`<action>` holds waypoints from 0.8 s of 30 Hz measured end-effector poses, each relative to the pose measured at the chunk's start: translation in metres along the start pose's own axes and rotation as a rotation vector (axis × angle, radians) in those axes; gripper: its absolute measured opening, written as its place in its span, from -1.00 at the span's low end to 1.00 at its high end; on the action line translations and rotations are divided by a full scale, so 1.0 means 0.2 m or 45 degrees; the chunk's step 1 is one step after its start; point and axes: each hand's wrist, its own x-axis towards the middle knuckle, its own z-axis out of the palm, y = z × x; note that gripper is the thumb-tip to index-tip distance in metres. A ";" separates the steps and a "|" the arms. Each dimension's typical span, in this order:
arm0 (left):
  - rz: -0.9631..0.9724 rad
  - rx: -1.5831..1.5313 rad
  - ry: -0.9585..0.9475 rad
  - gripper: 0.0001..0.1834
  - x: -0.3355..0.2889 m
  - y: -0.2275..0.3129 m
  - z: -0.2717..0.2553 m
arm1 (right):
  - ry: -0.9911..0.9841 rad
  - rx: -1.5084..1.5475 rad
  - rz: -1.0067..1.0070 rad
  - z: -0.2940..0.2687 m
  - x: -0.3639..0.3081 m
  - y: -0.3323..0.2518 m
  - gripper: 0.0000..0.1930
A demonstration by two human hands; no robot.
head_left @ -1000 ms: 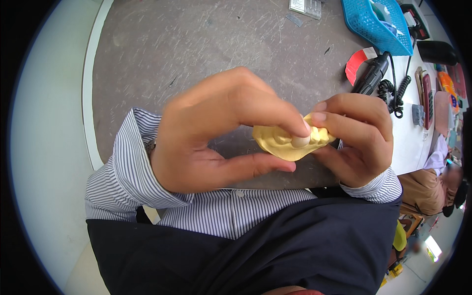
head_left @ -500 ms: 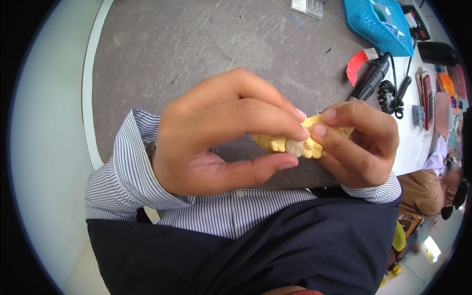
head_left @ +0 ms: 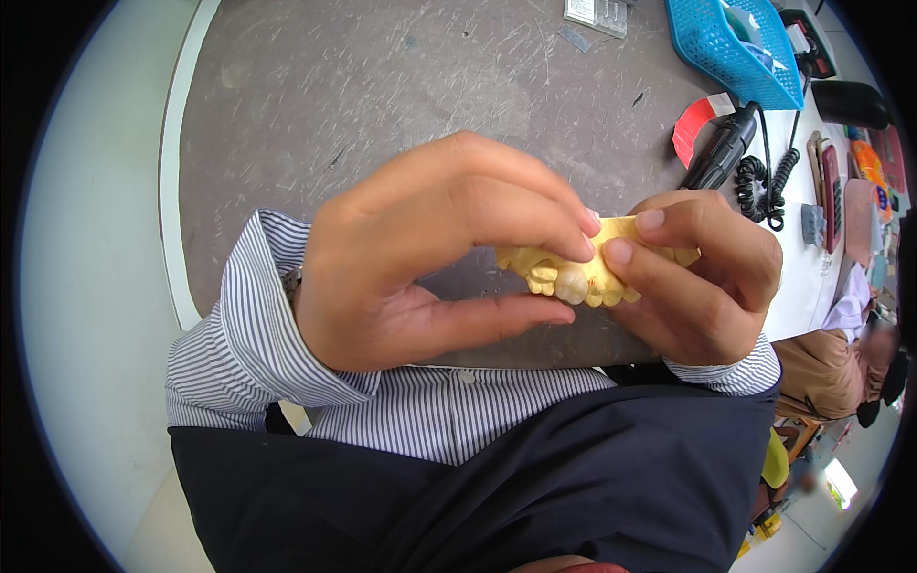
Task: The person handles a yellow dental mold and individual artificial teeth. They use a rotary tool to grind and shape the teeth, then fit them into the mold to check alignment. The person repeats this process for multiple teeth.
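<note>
Head view: the yellow dental cast (head_left: 592, 272) was pinched between left hand (head_left: 420, 258) and right hand (head_left: 702, 277) above the grey mat (head_left: 382, 86); since earlier, its teeth were turned downward.

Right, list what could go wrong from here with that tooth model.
1. The yellow dental cast is pinched only by fingertips of the left hand and right hand, above the grey mat; a slip could drop and chip it.
2. The pale tooth piece sits at the cast's edge and might pop loose under pressure.
</note>
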 end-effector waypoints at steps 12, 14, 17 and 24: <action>0.082 -0.090 -0.014 -0.72 -0.02 -0.04 0.01 | 0.011 0.003 0.015 0.01 0.01 -0.02 -0.68; 0.077 -0.083 -0.011 -0.73 -0.02 -0.04 0.01 | -0.009 0.007 0.025 0.01 0.01 -0.02 -0.68; 0.078 -0.068 -0.007 -0.72 -0.02 -0.04 0.01 | -0.070 0.033 0.079 -0.01 0.01 -0.02 -0.66; -0.082 -0.024 -0.004 -0.69 -0.01 -0.01 0.00 | -0.082 0.073 0.272 0.00 0.02 -0.02 -0.67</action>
